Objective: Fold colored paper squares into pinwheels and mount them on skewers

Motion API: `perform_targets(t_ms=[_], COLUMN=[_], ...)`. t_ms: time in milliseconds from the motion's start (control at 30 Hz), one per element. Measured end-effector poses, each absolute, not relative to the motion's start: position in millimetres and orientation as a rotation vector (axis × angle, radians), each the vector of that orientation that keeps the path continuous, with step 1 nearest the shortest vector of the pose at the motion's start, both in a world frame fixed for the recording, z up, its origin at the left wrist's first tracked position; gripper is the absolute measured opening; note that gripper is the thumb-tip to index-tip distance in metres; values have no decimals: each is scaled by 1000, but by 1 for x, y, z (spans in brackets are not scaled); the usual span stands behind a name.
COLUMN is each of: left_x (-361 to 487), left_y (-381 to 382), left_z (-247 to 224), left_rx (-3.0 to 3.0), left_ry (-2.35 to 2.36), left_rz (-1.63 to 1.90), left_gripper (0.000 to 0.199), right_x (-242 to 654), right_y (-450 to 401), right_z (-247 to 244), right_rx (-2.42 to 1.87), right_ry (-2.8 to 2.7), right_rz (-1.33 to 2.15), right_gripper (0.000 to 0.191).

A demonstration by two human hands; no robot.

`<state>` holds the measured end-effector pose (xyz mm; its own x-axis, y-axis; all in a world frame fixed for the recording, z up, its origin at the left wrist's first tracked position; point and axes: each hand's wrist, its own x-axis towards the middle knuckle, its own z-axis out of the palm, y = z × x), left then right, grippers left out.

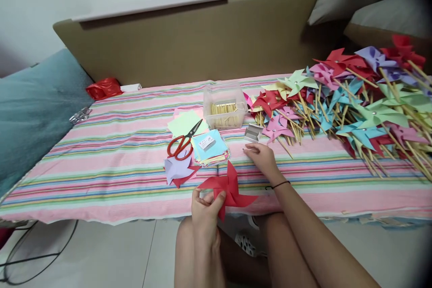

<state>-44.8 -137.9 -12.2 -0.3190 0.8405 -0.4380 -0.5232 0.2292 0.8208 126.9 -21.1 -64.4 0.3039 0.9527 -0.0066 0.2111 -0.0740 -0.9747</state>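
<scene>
My left hand (206, 202) pinches a red paper pinwheel head (230, 186) at its centre, over the front edge of the striped cloth, with the thumb on top. No stick shows on it. My right hand (261, 157) is just in front of a small open grey box (253, 132), with thumb and fingertips drawn together; anything between them is too small to see. A stack of coloured paper squares (212, 150) with a small white box (207, 143) on top lies beyond my left hand. Red-handled scissors (184, 141) rest beside it, near a lilac pinwheel head (177, 168).
A clear plastic container (224, 121) holds short thin sticks. Many pinwheels on sticks (337, 103) are piled at the right. A red plastic bag (104, 88) and metal clips (80, 116) lie at the left, near a blue cushion (40, 112). Striped cloth (101, 157) covers the seat.
</scene>
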Motion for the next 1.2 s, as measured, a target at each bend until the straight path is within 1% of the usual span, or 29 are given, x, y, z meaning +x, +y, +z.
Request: perform_targets(t_ms=[133, 167, 267, 433, 633, 867, 1033, 1200], left_x=[-43, -43, -43, -46, -50, -50, -42, -32], left_y=[-133, -132, -131, -137, -150, -168, -185, -204], left_z=[-17, -18, -19, -16, -8, 5, 16, 31], left_rx=[338, 341, 352, 346, 348, 442, 525, 646], left_ry=[1285, 1285, 1281, 1284, 1312, 1277, 1251, 1228], left_rz=[1389, 1385, 1380, 1379, 1397, 1429, 1480, 1479], left_gripper=[58, 58, 57, 57, 59, 59, 59, 56], right_x=[121, 120, 120, 121, 123, 124, 128, 123], right_y=[-9, -9, -14, -26, -42, -81, -135, -201], right_z=[-72, -73, -73, -71, -55, -31, 0, 45], right_rx=[-1552, -1550, -1523, -1382, -1206, -1075, -1083, -1085], right_ry=[-1100, -1082, -986, -752, -557, -483, -493, -820], right_rz=[830, 830, 875, 1086, 1240, 1347, 1269, 1147], right_gripper=[3, 3, 7, 24, 27, 33, 26, 10])
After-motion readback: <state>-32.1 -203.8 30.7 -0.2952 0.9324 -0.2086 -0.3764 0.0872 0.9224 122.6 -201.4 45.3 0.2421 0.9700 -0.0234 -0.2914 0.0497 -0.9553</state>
